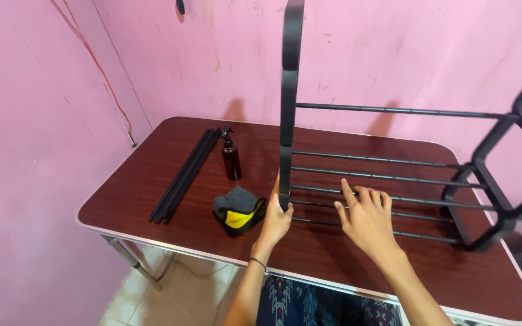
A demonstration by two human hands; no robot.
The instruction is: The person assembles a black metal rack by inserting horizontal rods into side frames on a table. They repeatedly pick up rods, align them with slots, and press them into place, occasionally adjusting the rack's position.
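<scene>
A brown table (152,199) with a pale metal rim fills the corner, pushed against pink walls (31,151). On its right half stands a black rack (394,181): two upright end frames joined by thin horizontal rods, the near frame rising straight up past the top of the view, the far frame leaning off the table's right end. The rods run between them in a stack, the top one well above the others.

A bundle of loose black rods (185,175) lies on the left half, running diagonally from near the back edge toward the front. Just right of its far end stands a dark spray bottle (231,158), upright. In front of the bottle, near the rack's near frame, sits a folded grey and yellow cloth (239,210).

The left hand (276,220) is wrapped around the foot of the near frame, thumb and fingers closed on it, just beside the cloth. The right hand (367,220) is open, fingers spread and extended over the lower rods, fingertips touching or nearly touching one; it grips nothing.
</scene>
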